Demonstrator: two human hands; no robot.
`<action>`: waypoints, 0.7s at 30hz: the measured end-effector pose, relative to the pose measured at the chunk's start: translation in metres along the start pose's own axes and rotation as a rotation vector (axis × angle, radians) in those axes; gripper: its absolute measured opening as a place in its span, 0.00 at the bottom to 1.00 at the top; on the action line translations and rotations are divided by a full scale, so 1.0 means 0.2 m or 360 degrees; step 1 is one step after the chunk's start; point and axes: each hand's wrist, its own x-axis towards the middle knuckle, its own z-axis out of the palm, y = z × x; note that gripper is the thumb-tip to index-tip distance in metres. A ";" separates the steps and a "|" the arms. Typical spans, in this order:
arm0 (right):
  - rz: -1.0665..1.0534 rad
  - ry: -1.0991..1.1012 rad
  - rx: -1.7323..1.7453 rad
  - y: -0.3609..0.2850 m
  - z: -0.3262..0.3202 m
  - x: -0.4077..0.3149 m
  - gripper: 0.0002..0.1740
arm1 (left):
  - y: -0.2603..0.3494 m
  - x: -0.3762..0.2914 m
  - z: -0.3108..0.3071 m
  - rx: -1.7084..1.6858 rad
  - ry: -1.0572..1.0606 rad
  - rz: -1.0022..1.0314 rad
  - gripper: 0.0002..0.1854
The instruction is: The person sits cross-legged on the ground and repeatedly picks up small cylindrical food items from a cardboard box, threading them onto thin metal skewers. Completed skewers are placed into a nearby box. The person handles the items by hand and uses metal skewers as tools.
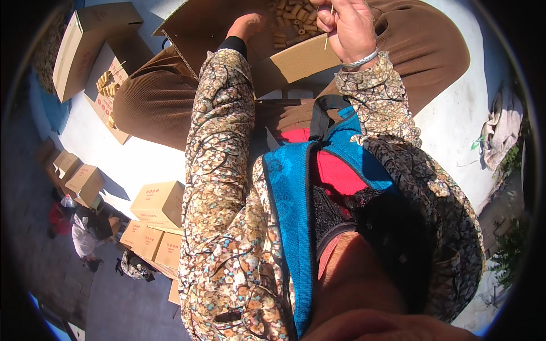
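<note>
An open cardboard box [295,59] stands in front of me, between my brown corduroy trouser legs [158,98]. Inside it lie many small tan tubular pieces [298,17], some showing a hole through the middle. My left hand [249,26] reaches into the box's shaded left part; its fingertips are lost in the shadow, so I cannot tell what they touch. Above the box's right edge, my right hand [350,32] pinches a thin stick [327,38] between thumb and fingers. The upper end of the stick runs near the picture's top edge.
Left of my knee, sticks strung with tan pieces [107,85] lie on printed cardboard [100,104] beside an open carton [76,55]. Closed cartons [157,202] are stacked lower left, near people [87,234]. A crumpled cloth [502,128] lies at right on the white surface [448,115].
</note>
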 end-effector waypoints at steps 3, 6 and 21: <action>0.0104 -0.0052 0.0018 -0.02 0.04 -0.03 0.16 | -0.12 -0.04 0.08 0.0035 0.0261 -0.0054 0.12; 0.0310 -0.0144 -0.0022 0.03 0.02 -0.01 0.19 | -0.02 -0.05 0.09 -0.0347 0.0345 -0.0159 0.13; 0.0347 -0.0715 -0.0513 0.38 0.04 -0.27 0.13 | 0.33 0.22 0.43 -0.2251 0.0425 -0.0962 0.14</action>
